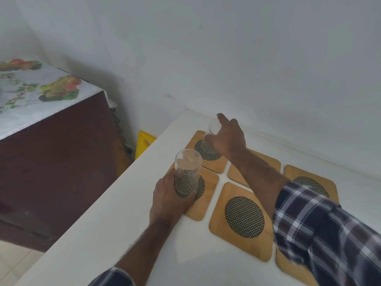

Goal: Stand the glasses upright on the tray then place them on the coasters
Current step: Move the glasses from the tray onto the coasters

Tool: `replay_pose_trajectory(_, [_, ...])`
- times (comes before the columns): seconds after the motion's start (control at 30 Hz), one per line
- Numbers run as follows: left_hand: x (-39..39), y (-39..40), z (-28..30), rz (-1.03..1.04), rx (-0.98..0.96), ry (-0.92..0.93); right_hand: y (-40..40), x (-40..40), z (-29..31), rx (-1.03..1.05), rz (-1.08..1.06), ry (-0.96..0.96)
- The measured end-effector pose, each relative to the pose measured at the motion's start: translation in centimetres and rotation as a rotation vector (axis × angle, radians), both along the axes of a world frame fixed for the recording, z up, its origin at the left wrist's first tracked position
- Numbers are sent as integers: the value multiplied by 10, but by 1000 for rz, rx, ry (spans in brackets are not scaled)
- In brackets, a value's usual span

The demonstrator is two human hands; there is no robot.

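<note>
Several wooden coasters with round black mesh centres lie on the white table point(123, 234). My left hand point(168, 201) grips the base of a clear glass point(187, 172) that stands upright on the near-left coaster point(207, 203). My right hand point(225, 139) wraps a second clear glass point(213, 133), upright on the far-left coaster point(214, 164). A bare coaster point(243, 219) lies in the middle, and another point(311, 180) sits to the right behind my sleeve. No tray is in view.
A white wall rises right behind the table. To the left stands a dark brown cabinet point(57, 172) under a flowered cloth point(41, 91). A yellow object point(143, 143) leans on the floor in the gap. The table's left edge runs diagonally.
</note>
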State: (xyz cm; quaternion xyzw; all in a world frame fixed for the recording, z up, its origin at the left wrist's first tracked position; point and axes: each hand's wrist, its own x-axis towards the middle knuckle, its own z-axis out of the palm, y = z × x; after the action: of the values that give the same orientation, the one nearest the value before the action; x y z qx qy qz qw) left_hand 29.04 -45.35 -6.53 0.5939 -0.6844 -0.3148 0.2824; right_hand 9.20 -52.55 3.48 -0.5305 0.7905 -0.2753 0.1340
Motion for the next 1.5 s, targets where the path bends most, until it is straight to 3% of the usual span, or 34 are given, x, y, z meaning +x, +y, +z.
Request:
replay_pose_trajectory(0.27, [-1, -1, -1, -2, 13, -7, -26, -1, 9, 148, 48, 55])
replay_pose_trajectory(0.67, [-1, -1, -2, -13, 9, -17, 5, 0, 8, 92, -66, 7])
replay_pose_trajectory(1.27, [6, 5, 18, -52, -1, 83, 233, -44, 1, -100, -315, -46])
replay_pose_trajectory(1.4, [12, 16, 18, 24, 16, 70, 281, -65, 8, -135, -376, -52])
replay_pose_trajectory(1.5, [13, 46, 20, 118, -17, 193, 315, -78, 12, -159, -419, -60])
